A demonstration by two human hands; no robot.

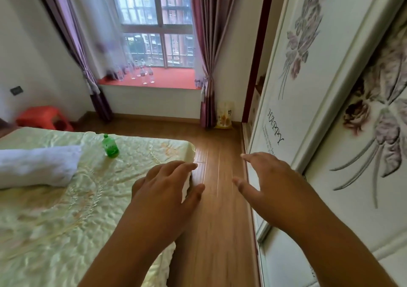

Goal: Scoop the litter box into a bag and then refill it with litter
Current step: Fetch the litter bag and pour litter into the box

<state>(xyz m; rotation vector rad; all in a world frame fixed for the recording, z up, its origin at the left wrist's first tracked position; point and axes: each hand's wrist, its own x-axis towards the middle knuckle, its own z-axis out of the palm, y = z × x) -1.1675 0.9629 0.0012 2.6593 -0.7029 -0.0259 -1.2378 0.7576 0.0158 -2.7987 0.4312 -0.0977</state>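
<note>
No litter box or scoop is in view. A yellow-and-white bag [225,115] stands on the floor in the far corner, between the purple curtain and the wardrobe; I cannot tell what it holds. My left hand [167,187] hovers over the bed's corner with fingers spread and relaxed, holding nothing. My right hand [268,183] is stretched forward above the floor beside the wardrobe door, fingers straight and apart, empty.
A bed [66,209] with a pale green cover fills the left; a green bottle [110,145] and a white rolled blanket [37,165] lie on it. A white floral wardrobe [330,110] lines the right. A strip of wooden floor [218,145] runs between them toward the window sill with several bottles [141,73]. An orange stool [44,118] stands far left.
</note>
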